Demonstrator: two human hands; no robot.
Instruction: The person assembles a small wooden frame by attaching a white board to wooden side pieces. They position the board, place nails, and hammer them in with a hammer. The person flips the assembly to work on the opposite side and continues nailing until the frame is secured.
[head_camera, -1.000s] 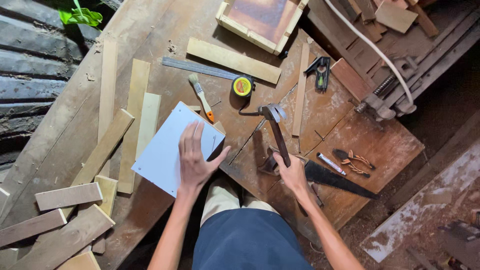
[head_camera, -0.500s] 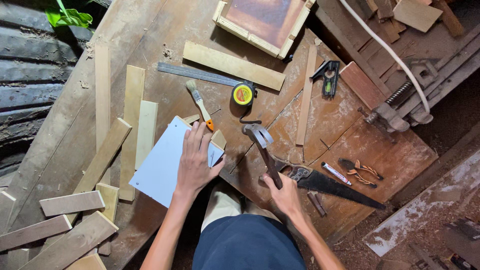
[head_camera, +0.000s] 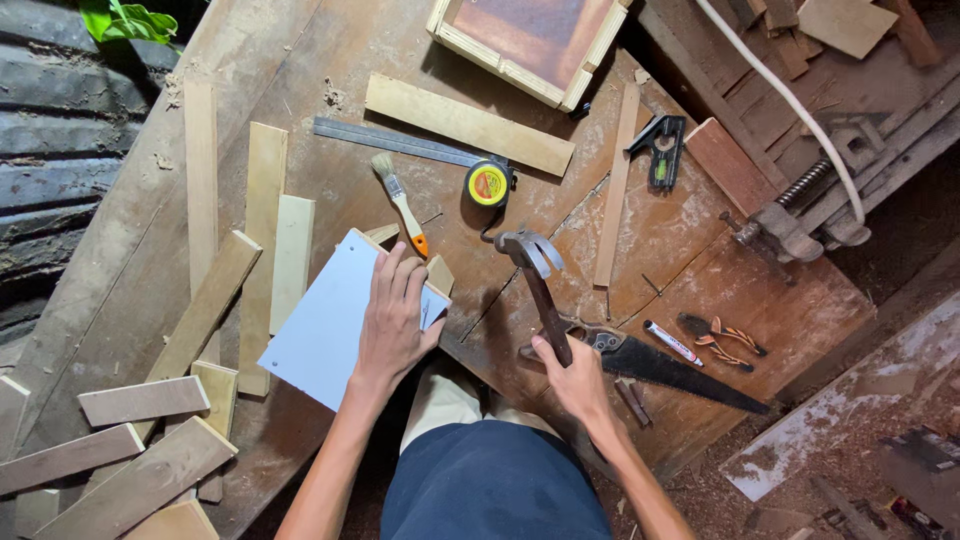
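Sawdust-strewn wooden counter (head_camera: 330, 60): my left hand (head_camera: 392, 325) presses spread fingers on the stiff, light white panel (head_camera: 320, 330) near its front edge; right hand (head_camera: 572, 375) is closed around the head-heavy claw hammer (head_camera: 540, 285), gripped low on the handle.

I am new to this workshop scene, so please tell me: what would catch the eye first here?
First, the two hands at the centre: the left hand presses flat on a pale blue-white panel, while the right hand grips a claw hammer by its handle, head raised over the workbench. Next, the yellow tape measure just beyond the hammer head, and the handsaw lying to the right.
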